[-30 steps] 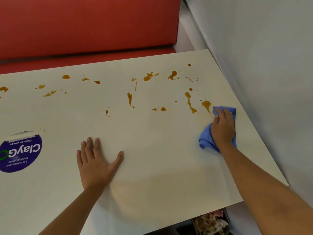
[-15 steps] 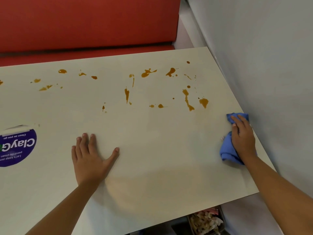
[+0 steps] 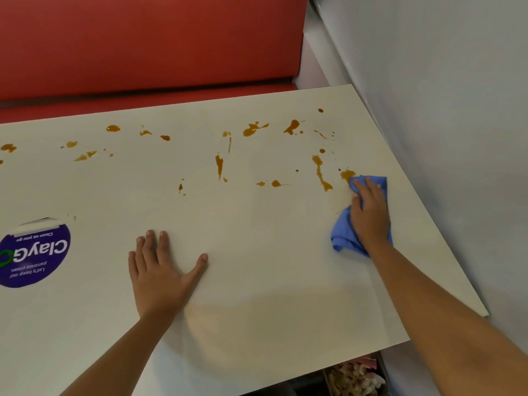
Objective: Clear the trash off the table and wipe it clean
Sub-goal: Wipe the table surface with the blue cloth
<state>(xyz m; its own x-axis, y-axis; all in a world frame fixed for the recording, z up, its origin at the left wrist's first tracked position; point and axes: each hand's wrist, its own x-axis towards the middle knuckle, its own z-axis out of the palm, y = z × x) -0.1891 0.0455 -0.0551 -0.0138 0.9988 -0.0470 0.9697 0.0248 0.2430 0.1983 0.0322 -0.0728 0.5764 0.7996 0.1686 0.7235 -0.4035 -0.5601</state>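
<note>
Two bare forearms reach over the white table (image 3: 257, 281) from its near edge. Below that edge, at the right, a bin of crumpled trash (image 3: 354, 375) shows partly. Left hand (image 3: 160, 272) lies palm-down on the table, fingers spread, gripping nothing. Left of it, a round purple sticker (image 3: 34, 255) sits on the table, its top edge peeled. Right hand (image 3: 370, 212) presses down on a bunched blue cloth (image 3: 344, 238), fingers curled over it, near the table's right edge beside the grey wall (image 3: 457, 110). Cloth's far corner touches one brown sauce blot (image 3: 347, 175). Further brown splatters (image 3: 254, 128) are scattered across the table's far half. Beyond the table: red bench seat (image 3: 143, 44).
</note>
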